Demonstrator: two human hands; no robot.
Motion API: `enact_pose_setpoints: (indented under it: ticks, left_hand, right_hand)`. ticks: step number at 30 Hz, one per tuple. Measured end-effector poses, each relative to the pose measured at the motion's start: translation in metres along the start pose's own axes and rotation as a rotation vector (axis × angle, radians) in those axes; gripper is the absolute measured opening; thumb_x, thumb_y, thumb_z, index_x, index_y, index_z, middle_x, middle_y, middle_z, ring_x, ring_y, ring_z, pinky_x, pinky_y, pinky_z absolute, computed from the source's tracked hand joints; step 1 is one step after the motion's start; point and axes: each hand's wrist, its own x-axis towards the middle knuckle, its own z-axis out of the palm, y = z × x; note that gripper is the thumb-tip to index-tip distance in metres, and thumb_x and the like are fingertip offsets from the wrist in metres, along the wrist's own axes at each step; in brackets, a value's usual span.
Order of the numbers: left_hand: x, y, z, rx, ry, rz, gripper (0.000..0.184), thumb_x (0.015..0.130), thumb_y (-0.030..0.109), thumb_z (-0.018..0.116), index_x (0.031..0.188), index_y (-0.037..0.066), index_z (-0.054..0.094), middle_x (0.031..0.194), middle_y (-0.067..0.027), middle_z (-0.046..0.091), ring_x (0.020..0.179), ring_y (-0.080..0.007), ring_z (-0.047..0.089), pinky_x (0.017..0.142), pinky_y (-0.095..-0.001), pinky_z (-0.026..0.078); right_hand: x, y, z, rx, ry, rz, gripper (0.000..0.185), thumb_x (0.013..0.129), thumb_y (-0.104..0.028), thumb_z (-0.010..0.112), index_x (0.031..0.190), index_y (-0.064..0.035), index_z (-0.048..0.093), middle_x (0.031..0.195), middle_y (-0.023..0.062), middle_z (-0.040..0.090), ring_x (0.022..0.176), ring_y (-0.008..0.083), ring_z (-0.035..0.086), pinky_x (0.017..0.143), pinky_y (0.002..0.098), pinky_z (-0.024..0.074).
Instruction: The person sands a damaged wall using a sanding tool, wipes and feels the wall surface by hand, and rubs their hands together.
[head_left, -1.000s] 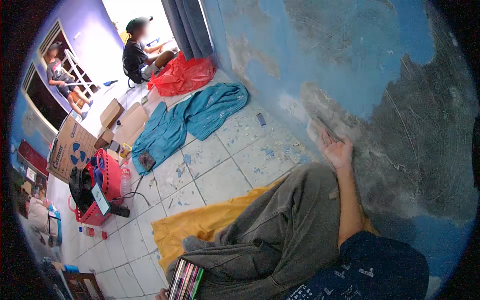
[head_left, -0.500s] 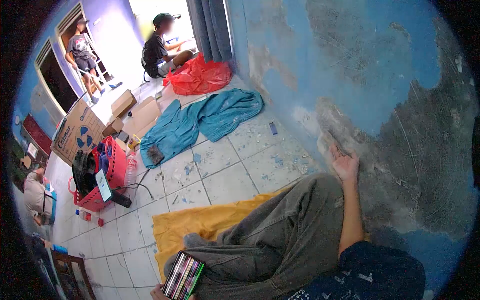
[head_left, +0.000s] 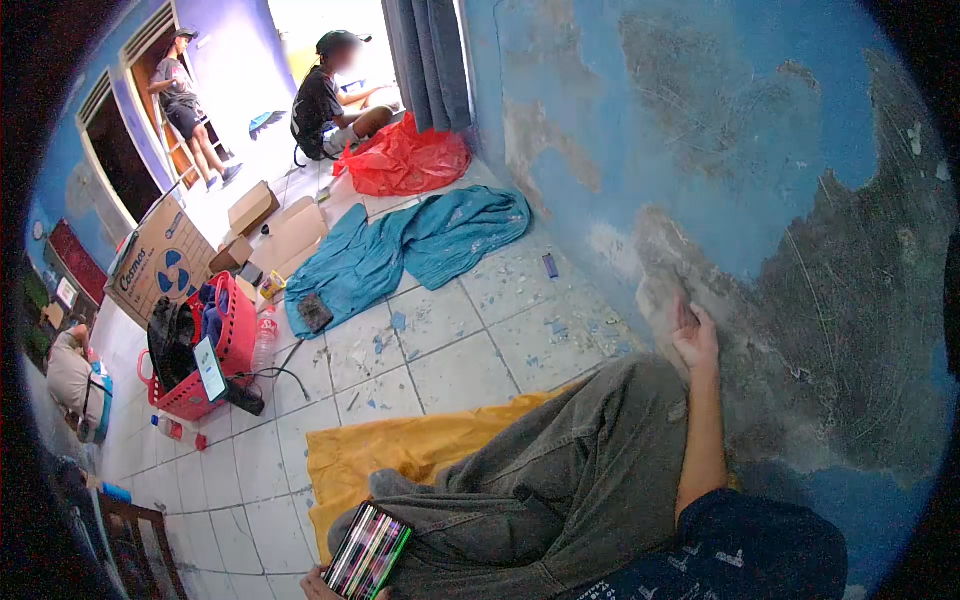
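My left hand [head_left: 317, 584], at the bottom edge, grips a black-edged phone [head_left: 367, 552] by its side. Its face shows bright thin stripes, with a green line along one edge. Part of that hand is cut off by the frame. On the right, my right hand [head_left: 694, 338] is raised at the wall [head_left: 740, 330], where the blue paint has come off and grey plaster shows. Its fingers are stretched out with the thumb apart, and nothing shows in it. I cannot tell whether it touches the wall. My grey trousers [head_left: 560, 470] rest on a yellow cloth [head_left: 400, 445].
Paint flakes [head_left: 398, 321] litter the tiles near a teal cloth [head_left: 400, 245] and a red plastic bag [head_left: 405, 160]. A pink basket [head_left: 238, 335], bottles [head_left: 180, 433] and a Cosmos box [head_left: 160, 262] stand left. One person [head_left: 325, 115] sits by the doorway; another [head_left: 185, 110] stands behind.
My right hand has turned slightly at the wall, its fingers now closer together. The standing person has shifted posture and moved slightly right. My left hand still holds the phone.
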Motion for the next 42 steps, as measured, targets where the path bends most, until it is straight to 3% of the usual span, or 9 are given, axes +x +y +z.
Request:
enact_pose_setpoints:
  ticks: [3, 5, 8, 16, 23, 26, 30, 36, 42]
  left_hand:
    - [0.006, 0.017, -0.004, -0.104, 0.096, 0.047, 0.066, 0.054, 0.022, 0.076, 0.109, 0.004, 0.044, 0.099, -0.0176, 0.047, 0.088, -0.0343, 0.05, 0.075, -0.0394, 0.043]
    - [0.014, 0.039, -0.009, -0.204, 0.185, 0.1, 0.06, 0.058, 0.018, 0.074, 0.109, 0.005, 0.045, 0.098, -0.0165, 0.049, 0.087, -0.0327, 0.051, 0.074, -0.0376, 0.044]
    - [0.029, 0.083, -0.007, 0.03, 0.468, 0.618, 0.074, 0.069, 0.018, 0.065, 0.129, 0.004, 0.024, 0.083, -0.0112, 0.053, 0.08, -0.0235, 0.052, 0.075, -0.0315, 0.042]
    - [0.048, 0.259, 0.039, -0.635, -0.324, 1.333, 0.037, 0.074, 0.022, 0.06, 0.106, 0.007, 0.049, 0.096, -0.0103, 0.052, 0.091, -0.0242, 0.05, 0.08, -0.034, 0.037]
    - [0.068, 0.261, 0.143, -0.717, -0.597, 1.212, 0.03, 0.078, 0.018, 0.054, 0.106, 0.008, 0.051, 0.099, -0.0115, 0.056, 0.089, -0.0265, 0.054, 0.08, -0.0351, 0.041]
    - [0.066, 0.253, 0.153, -1.033, -0.589, 0.901, 0.027, 0.072, 0.005, 0.057, 0.099, 0.007, 0.052, 0.057, -0.0045, 0.042, 0.051, -0.0147, 0.043, 0.051, -0.0252, 0.038]
    - [0.072, 0.252, 0.142, -1.125, -0.655, 0.815, 0.028, 0.073, 0.007, 0.058, 0.1, 0.006, 0.052, 0.056, -0.003, 0.041, 0.05, -0.012, 0.041, 0.051, -0.0237, 0.037]
    - [0.078, 0.245, 0.154, -1.135, -0.647, 0.784, 0.026, 0.073, 0.008, 0.059, 0.098, 0.006, 0.052, 0.055, -0.0016, 0.038, 0.05, -0.0093, 0.038, 0.05, -0.0222, 0.035]
    - [0.084, 0.245, 0.161, -1.119, -0.583, 0.789, 0.023, 0.073, 0.01, 0.059, 0.094, 0.006, 0.052, 0.054, -0.0029, 0.039, 0.049, -0.0111, 0.039, 0.05, -0.0228, 0.036]
  right_hand:
    - [-0.026, -0.017, 0.028, 0.558, -0.357, 0.564, 0.048, 0.078, -0.009, 0.05, 0.118, 0.0112, 0.032, 0.122, 0.0227, 0.038, 0.111, 0.0319, 0.042, 0.094, 0.041, 0.0375]
    - [-0.042, -0.019, 0.067, 0.3, -0.263, 0.119, 0.05, 0.082, -0.002, 0.041, 0.126, 0.0092, 0.02, 0.128, 0.0213, 0.032, 0.12, 0.0316, 0.031, 0.098, 0.0398, 0.0339]
    - [-0.062, -0.028, 0.117, 0.389, -0.364, 0.163, 0.062, 0.076, 0.002, 0.043, 0.128, 0.0096, 0.011, 0.135, 0.0212, 0.016, 0.126, 0.032, 0.017, 0.103, 0.0428, 0.0226]
    - [0.023, 0.003, 0.116, 0.427, -0.366, 0.281, 0.068, 0.072, 0.004, 0.044, 0.13, 0.0053, 0.01, 0.137, 0.0185, 0.01, 0.127, 0.0305, 0.012, 0.105, 0.0426, 0.0178]
    - [-0.023, 0.005, 0.132, 0.617, -0.436, 0.312, 0.066, 0.074, 0.008, 0.041, 0.132, 0.0015, 0.009, 0.138, 0.0176, 0.009, 0.127, 0.0298, 0.011, 0.105, 0.0414, 0.0202]
    - [-0.024, 0.008, 0.128, 0.612, -0.578, 0.269, 0.065, 0.076, 0.009, 0.038, 0.132, 0.001, 0.007, 0.138, 0.0169, 0.008, 0.127, 0.0303, 0.011, 0.105, 0.0416, 0.0204]
    - [0.041, 0.019, 0.095, 0.462, -0.27, 0.342, 0.062, 0.077, 0.007, 0.036, 0.132, 0.002, 0.007, 0.138, 0.017, 0.009, 0.127, 0.0313, 0.013, 0.104, 0.044, 0.0206]
    - [0.002, 0.014, 0.113, 0.542, -0.674, 0.283, 0.061, 0.075, 0.007, 0.036, 0.131, 0.0043, 0.011, 0.135, 0.0188, 0.017, 0.125, 0.0315, 0.019, 0.104, 0.0434, 0.0225]
    - [0.022, 0.02, 0.093, 0.463, -0.396, 0.232, 0.057, 0.071, 0.011, 0.038, 0.125, 0.0092, 0.022, 0.131, 0.0209, 0.027, 0.121, 0.0327, 0.028, 0.101, 0.0432, 0.0293]
